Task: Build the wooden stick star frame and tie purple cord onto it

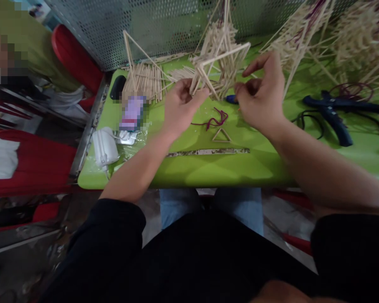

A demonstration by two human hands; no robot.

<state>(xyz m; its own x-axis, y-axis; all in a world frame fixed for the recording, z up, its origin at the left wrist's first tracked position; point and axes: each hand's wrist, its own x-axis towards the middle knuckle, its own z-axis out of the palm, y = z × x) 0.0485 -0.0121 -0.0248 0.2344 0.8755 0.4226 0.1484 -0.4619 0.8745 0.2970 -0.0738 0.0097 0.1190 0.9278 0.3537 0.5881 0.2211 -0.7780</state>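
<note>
My left hand (183,105) is closed on a frame of thin wooden sticks (205,69), gripping its lower left corner between thumb and fingers. The frame is built of angled sticks with pointed corners. To its right, my right hand (262,94) is raised with the index finger and thumb apart and the other fingers curled. A small blue object (231,99) peeks out beside that hand; whether the hand touches it I cannot tell. Below both hands lie a dark red cord (217,120) and a small stick triangle (221,135) on the green table (208,170).
Loose sticks (148,82), a phone (132,111) and a white case (105,145) are on the left. A flat strip (208,152) lies near the front edge. A dark glue gun (331,111) and more stick structures (363,42) occupy the right. Behind stands a perforated metal panel (145,25).
</note>
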